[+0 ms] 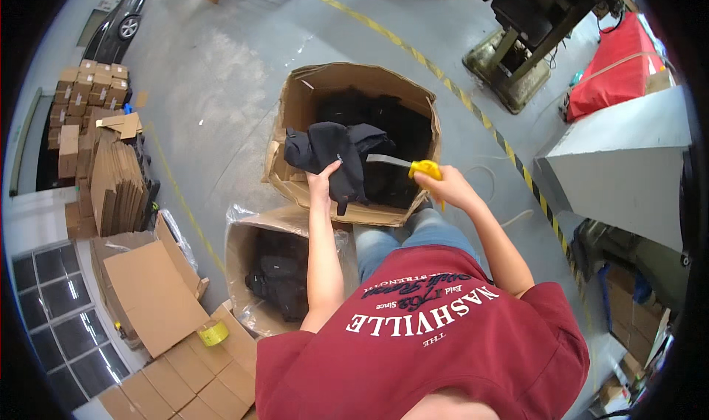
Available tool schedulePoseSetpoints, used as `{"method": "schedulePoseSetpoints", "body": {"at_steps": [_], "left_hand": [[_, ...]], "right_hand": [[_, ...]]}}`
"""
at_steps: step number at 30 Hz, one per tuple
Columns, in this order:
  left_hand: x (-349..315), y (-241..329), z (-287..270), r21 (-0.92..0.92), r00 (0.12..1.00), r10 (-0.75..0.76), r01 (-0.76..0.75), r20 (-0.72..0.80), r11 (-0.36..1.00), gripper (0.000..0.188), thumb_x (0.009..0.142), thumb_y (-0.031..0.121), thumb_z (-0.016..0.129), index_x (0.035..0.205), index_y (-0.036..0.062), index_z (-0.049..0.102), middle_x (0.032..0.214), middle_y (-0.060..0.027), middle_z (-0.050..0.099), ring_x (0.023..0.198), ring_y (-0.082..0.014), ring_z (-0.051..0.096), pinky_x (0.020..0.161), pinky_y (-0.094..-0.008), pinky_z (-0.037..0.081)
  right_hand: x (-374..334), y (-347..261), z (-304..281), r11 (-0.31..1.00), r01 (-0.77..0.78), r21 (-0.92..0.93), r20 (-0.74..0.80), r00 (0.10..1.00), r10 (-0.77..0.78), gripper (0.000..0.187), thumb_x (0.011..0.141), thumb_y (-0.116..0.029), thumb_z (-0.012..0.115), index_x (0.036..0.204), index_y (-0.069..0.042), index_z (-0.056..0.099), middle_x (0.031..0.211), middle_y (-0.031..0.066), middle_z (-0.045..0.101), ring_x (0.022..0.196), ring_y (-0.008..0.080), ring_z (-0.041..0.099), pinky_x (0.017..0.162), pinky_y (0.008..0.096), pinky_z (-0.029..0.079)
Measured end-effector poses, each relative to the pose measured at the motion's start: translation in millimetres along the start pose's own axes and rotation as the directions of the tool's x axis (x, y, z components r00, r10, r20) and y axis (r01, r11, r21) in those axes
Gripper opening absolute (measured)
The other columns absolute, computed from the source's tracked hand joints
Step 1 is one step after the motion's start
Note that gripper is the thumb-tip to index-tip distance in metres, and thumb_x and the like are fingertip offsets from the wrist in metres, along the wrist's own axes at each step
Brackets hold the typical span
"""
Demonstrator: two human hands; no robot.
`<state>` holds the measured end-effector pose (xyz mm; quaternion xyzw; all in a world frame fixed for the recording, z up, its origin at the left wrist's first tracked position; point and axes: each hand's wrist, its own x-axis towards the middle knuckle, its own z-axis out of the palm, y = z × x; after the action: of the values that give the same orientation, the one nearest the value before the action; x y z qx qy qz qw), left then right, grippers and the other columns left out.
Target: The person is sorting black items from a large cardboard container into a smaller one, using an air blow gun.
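A dark, soft fabric piece point(346, 154), probably a bag or garment, hangs over the near-left part of a large open carton point(360, 73). My left hand point(323, 179) is closed on its lower edge. My right hand point(447, 187) grips a yellow-handled bladed tool point(424, 170) at the carton's near-right rim; its grey blade points left, toward the fabric. Whether it has a second blade cannot be made out. More black fabric items point(402, 121) fill the carton, their shapes merging in shadow.
A second carton point(240, 250), lined with clear plastic and holding black items, stands by my left arm. Yellow tape point(213, 334) rests on cardboard at lower left. Flattened cartons point(118, 180) lean at left. A machine stand point(509, 66) and a grey cabinet point(617, 162) stand at right.
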<state>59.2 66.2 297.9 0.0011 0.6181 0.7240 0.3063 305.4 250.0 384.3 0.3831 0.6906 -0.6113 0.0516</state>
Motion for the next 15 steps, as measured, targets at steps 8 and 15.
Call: {"method": "schedulePoseSetpoints", "body": {"at_steps": [8,15], "left_hand": [[-34.6,25.4,9.6,-0.235,0.964,-0.121,0.064,-0.236,0.970,0.056,0.081,0.037,0.065,0.117,-0.0047,0.052,0.109,-0.0088,0.060,0.095,-0.0188,0.059,0.084,-0.0344,0.049],[-30.3,-0.3,8.0,-0.038,0.973,0.030,-0.040,-0.230,0.999,0.073,0.082,0.054,0.056,0.120,-0.0081,0.049,0.117,-0.0115,0.057,0.099,-0.0193,0.057,0.088,-0.0271,0.043]], "right_hand": [[-10.4,-10.2,8.0,0.996,0.022,-0.091,0.094,0.995,-0.013,0.049,0.079,-0.051,0.060,0.075,-0.002,0.062,0.054,0.0043,0.056,0.045,0.0140,0.056,0.046,0.0286,0.046],[-2.8,1.5,24.0,0.984,0.151,-0.099,0.068,0.987,-0.144,0.050,0.077,-0.052,0.061,0.082,-0.003,0.065,0.061,0.0078,0.060,0.051,0.0161,0.059,0.051,0.0299,0.046]]}}
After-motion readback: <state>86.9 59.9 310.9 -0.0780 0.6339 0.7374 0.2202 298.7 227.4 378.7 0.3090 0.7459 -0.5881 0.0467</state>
